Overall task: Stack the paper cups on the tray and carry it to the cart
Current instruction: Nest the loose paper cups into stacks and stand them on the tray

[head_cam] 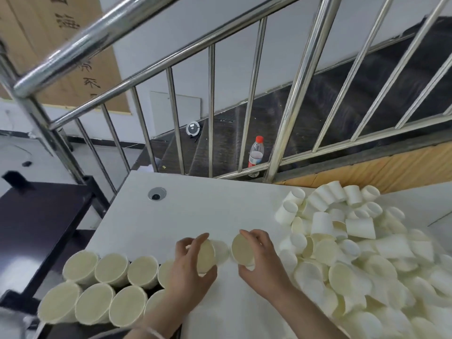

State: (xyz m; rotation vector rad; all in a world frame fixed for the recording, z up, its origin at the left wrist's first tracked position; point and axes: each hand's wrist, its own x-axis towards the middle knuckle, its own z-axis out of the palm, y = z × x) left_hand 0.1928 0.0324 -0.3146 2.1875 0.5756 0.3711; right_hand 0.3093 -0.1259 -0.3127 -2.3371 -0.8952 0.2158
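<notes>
Each hand holds one paper cup tipped on its side above the white table (186, 211): the left hand (189, 267) has its fingers curled round a cup (206, 255), the right hand (260, 255) grips another cup (242, 249), the two nearly meeting. Cup stacks (97, 287) stand in rows at the left edge; a heap of loose cups (354, 245) sprawls right. A water bottle (256, 152) stands beyond the steel railing (210, 106)

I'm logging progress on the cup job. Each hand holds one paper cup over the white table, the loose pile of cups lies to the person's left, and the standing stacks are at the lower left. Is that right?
Not quite: the head view shows the loose pile of cups on the person's right. The rest holds: the left hand and right hand each hold a paper cup over the white table, and the standing stacks are at the lower left.
</notes>
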